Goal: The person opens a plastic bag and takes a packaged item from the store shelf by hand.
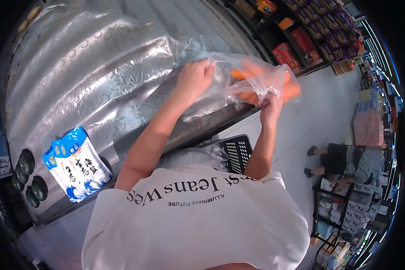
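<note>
A clear plastic bag [229, 87] with several orange carrots [291, 89] inside hangs at the edge of the metal-look display surface. My left hand [195, 81] is closed on the left side of the bag, thumb pressed against the film. On the right, my right hand [270, 108] grips a gathered part of the same bag, just below the carrots. The crumpled film partly covers the carrots. To the left of my body, blue-and-white salt packets [78, 164] lie on the display surface, away from both hands.
The silvery, ridged display surface [76, 76] spans the left and top. Several dark green round vegetables [39, 188] lie at its left end. A black basket [236, 153] is below my right forearm. Another person [342, 159] stands by shelves at right; packaged goods [301, 45] fill racks at upper right.
</note>
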A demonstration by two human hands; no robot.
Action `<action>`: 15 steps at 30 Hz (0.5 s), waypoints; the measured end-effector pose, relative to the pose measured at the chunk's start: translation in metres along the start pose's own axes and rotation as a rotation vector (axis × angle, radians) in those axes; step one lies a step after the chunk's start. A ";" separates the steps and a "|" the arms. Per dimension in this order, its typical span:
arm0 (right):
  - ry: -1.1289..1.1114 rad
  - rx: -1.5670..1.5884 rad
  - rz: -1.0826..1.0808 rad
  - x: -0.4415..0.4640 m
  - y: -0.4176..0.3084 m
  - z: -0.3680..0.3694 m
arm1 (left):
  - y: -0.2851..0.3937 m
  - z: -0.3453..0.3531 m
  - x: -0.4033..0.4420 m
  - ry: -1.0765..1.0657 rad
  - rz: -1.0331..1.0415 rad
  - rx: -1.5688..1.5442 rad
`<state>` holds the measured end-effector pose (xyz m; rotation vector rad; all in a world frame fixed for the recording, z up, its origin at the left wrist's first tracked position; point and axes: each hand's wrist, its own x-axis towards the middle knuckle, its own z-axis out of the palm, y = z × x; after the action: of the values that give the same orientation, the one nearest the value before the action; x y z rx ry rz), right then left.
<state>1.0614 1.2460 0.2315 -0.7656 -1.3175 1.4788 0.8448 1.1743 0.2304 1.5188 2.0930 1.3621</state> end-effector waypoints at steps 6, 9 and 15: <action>0.214 -0.335 -0.213 0.007 0.002 -0.011 | 0.019 0.006 0.014 0.089 0.058 0.009; 0.152 -0.480 -0.250 0.021 0.010 -0.020 | 0.025 0.007 0.020 0.007 0.014 0.010; 0.132 -0.935 -0.507 0.037 0.019 -0.028 | 0.014 0.017 0.031 0.164 0.298 0.074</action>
<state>1.0699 1.2919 0.2128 -0.9727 -1.9256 0.3548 0.8507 1.2098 0.2414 1.8693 2.0954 1.5729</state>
